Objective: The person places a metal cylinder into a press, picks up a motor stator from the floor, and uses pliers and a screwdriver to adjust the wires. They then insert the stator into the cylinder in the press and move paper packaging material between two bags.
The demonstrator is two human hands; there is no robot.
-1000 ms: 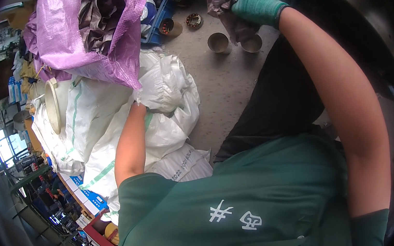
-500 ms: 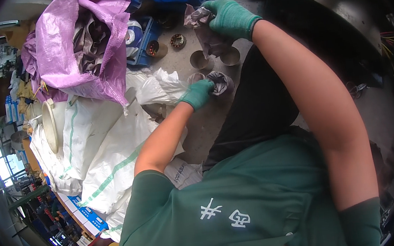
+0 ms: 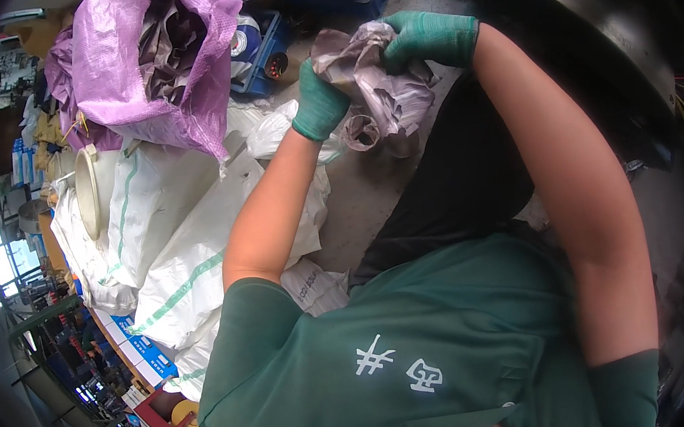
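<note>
White sacks lie near left. Beyond, a cup shows just on the near side of the crumpled paper. The right hand grasps the paper; the left hand meets its left edge, fingertips hidden, grip indeterminable. Apparent step: two-handed paper handling. The next move calls for secure left-hand purchase. Far left: purple sack, holding similar paper.

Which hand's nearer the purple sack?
Left. The left hand is right of the purple sack, at the crumpled sheet's near edge; the right hand is farther right, gripping the sheet.
</note>
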